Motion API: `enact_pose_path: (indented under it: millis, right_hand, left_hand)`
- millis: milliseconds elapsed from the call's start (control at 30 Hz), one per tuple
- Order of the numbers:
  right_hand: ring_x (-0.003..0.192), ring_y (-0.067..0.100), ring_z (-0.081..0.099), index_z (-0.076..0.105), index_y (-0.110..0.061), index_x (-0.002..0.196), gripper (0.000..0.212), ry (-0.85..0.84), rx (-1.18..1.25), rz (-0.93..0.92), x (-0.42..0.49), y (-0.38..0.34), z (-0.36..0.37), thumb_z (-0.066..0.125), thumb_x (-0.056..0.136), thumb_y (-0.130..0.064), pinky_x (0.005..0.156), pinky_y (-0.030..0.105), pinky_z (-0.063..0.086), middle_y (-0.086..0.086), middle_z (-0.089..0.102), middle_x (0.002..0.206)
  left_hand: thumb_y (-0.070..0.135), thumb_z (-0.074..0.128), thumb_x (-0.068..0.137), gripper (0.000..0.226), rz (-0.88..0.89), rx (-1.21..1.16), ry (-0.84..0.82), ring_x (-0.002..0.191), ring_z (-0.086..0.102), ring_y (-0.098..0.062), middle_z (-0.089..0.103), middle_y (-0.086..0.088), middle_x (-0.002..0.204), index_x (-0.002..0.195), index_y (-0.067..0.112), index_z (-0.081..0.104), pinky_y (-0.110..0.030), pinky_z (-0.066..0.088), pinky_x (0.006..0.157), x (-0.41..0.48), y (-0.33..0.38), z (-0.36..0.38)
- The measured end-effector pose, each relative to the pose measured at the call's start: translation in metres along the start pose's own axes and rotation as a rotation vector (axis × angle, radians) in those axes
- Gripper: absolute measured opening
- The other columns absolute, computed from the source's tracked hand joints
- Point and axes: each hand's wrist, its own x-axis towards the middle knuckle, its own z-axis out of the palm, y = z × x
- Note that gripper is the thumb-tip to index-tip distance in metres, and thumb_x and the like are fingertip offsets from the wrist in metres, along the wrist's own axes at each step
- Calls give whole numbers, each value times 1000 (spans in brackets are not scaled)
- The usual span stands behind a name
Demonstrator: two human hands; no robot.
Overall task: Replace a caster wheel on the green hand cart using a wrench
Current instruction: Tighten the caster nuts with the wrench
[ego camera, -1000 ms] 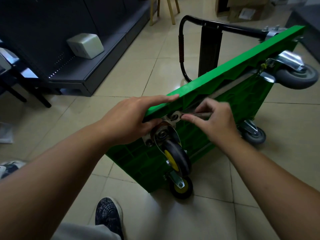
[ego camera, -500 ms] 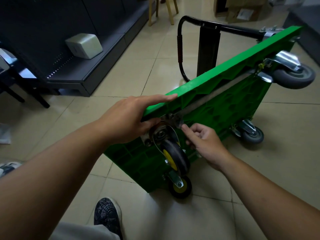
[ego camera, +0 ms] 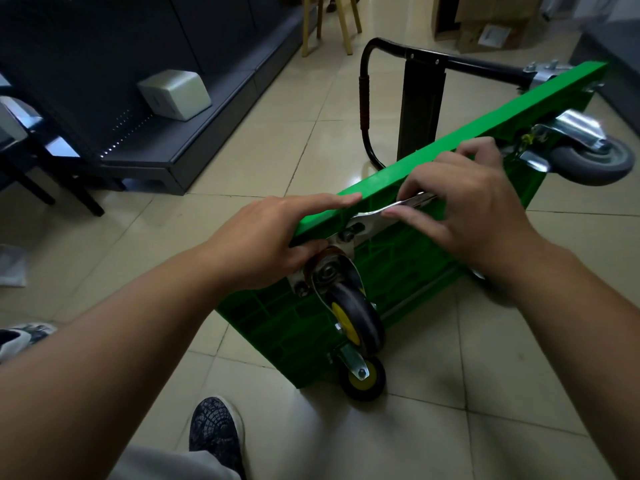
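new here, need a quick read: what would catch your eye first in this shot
A green cart tipped on its side fills the middle of the tiled floor. The left hand holds its upper edge; the right hand pinches a wrench at the bolts of the near caster, black with a yellow hub. A grey wheel juts out far right.

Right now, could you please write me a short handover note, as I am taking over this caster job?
Left hand holds the upper edge of the tipped cart.
Right hand pinches the wrench, its head at a bolt by the caster.
Done: cart on its side, caster mounted.
Left: finish the bolts; loosening or tightening, I cannot tell.
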Motion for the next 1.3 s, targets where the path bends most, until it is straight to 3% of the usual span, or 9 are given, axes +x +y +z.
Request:
enact_pose_path:
  millis: [300,500,633,767,867,967,1067,1167,1300]
  right_hand:
    - [77,26,61,69,-17,84,38,-27,11,-64,0,-3,8,66,87,-55,88,40,35,2,69,82]
    - [78,26,64,68,-13,83,35,143,-96,-110,-6,-9,20,71,90,-48,89,40,34,2,70,80]
    - [83,24,61,67,-16,88,40,49,4,57,-12,-6,33,62,90,-56,91,37,34,1,70,83]
    - [99,25,54,68,-20,91,41,-70,242,421,-30,-14,55,63,82,-60,78,34,42,0,69,90]
    - [85,19,66,70,-14,88,28,-111,684,701,-44,-33,76,74,85,-42,68,32,54,2,72,85]
    - [75,17,66,69,0,90,24,-92,1136,983,-54,-65,98,70,92,-24,68,30,50,17,74,86]
    - [72,7,67,69,2,92,26,-57,1240,998,-59,-73,106,66,94,-24,65,18,50,10,74,81]
    - [75,10,66,68,2,93,42,-50,1281,927,-64,-67,104,66,87,-39,65,19,50,15,73,83]
    - [68,11,57,63,-11,78,34,-209,937,809,-94,-37,97,69,82,-45,63,22,45,-3,60,69]
  left_hand:
    - [32,72,95,75,13,-10,3,98,70,-19,58,16,147,147,67,31,-46,57,84,0,-2,0]
    - [32,71,95,76,-1,-11,-4,101,69,-20,58,13,147,148,67,30,-47,57,86,-1,-1,-1]
    - [32,69,96,75,-14,-2,-14,104,68,-21,57,12,148,149,67,28,-47,57,88,-1,0,-1]
    - [34,67,96,75,-14,0,-16,104,68,-21,60,10,144,149,68,27,-47,57,87,-1,1,-2]
    - [36,65,95,74,-19,12,-28,100,69,-25,66,4,135,148,70,25,-48,57,84,0,-1,-1]
    - [34,66,96,76,-29,13,-29,99,70,-25,68,2,132,148,70,25,-49,57,84,1,-2,-1]
    - [33,67,95,76,-22,15,-19,96,69,-24,68,5,132,148,69,26,-48,56,82,0,-1,-1]
    - [34,67,95,76,-25,12,-22,94,70,-24,67,5,132,148,69,25,-48,57,80,0,-1,-1]
    - [33,68,97,74,-22,-7,-28,98,70,-21,60,11,145,149,68,28,-46,58,84,0,-2,-2]
